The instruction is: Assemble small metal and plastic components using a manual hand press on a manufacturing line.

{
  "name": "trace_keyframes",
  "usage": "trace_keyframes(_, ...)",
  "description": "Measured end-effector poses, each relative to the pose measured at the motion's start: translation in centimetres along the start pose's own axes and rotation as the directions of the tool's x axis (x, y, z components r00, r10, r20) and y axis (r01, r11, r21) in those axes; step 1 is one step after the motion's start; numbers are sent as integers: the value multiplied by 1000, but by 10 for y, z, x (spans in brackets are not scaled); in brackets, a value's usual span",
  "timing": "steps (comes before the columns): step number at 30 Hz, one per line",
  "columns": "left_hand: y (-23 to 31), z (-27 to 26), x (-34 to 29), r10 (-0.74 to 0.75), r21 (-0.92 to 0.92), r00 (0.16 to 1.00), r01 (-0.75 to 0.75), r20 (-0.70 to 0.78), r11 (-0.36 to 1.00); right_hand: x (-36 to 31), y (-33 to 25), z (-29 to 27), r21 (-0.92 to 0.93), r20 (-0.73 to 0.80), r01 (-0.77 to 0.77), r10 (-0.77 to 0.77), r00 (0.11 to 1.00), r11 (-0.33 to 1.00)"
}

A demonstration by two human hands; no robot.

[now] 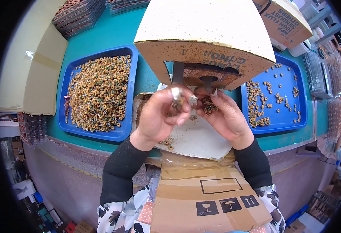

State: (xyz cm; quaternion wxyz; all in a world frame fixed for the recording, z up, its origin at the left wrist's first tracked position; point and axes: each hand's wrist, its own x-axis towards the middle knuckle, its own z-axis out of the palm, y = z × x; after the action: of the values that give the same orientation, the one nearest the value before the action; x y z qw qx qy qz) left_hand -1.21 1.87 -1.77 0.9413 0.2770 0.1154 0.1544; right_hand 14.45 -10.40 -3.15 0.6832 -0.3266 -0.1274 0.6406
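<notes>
Both hands up at the front opening of the cardboard box (205,23), above the white board (213,139), nearly meeting at the middle. Left hand (157,113): wrist angled in from lower left, fingers curled toward thumb, palm side partly in view, pinching small wire-wound rings (209,105); count on that side unclear, fingers cover most of it. Right hand (229,118): angled in from lower right, fingers bent inward, cradling a bunch of the same rings near the fingertips, just beside the left fingers. White wraps sit on some fingertips of both hands. Right thumb and index are close to the dark metal post (207,82) in the box opening; can't tell if they touch it.

Forearms in black sleeves (124,171) reach up and inward from the lower edge, one each side of the lower carton (209,194).

More rings: heaped in the left blue tray (130,91), thinly spread in the right blue tray (273,110), more toward its left side. A few loose ones plus brown crumbs lie on the board, near the left wrist. Trays and box stand on the green table (96,39).
</notes>
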Motion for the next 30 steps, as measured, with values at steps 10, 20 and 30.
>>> trace_keyframes(10, -12, 13, 3, 215, 986, 970, -134, 111, 95, 4, 4, -10, 27, 104, -39, 36, 994, 999)
trace_keyframes(20, -10, 10, 4, 315, 945, 949, -87, -17, 315, 1, 1, -9, -44, -39, -70, 68, 997, 997)
trace_keyframes(30, -16, 7, 4, 307, 838, 927, 13, -214, 546, -1, 2, -9, -287, -58, 40, -60, 997, 957)
